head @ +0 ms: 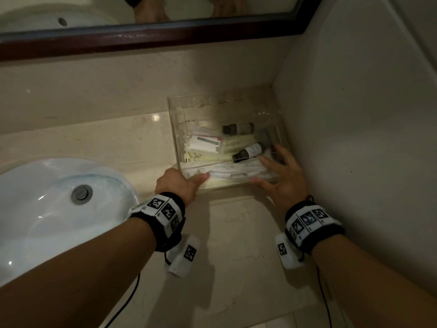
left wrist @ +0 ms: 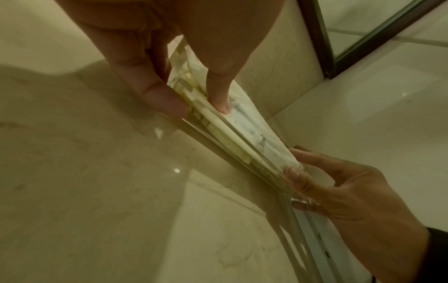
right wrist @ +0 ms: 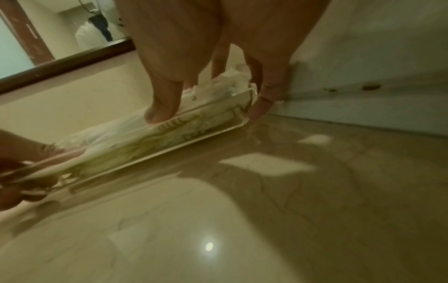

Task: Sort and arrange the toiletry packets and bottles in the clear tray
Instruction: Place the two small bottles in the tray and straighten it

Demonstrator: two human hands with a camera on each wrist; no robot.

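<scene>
The clear tray sits on the counter in the back right corner, against the wall. Inside lie two dark-capped bottles on their sides, over white and yellowish packets. Long white sachets run along the front wall. My left hand pinches the near-left corner, thumb inside on the sachets, fingers outside the wall. My right hand grips the near-right corner, its fingers reaching over the rim beside the nearer bottle.
A white sink basin with a metal drain lies to the left. A dark-framed mirror hangs behind. A pale wall closes off the right side. Beige marble counter stretches in front of the tray.
</scene>
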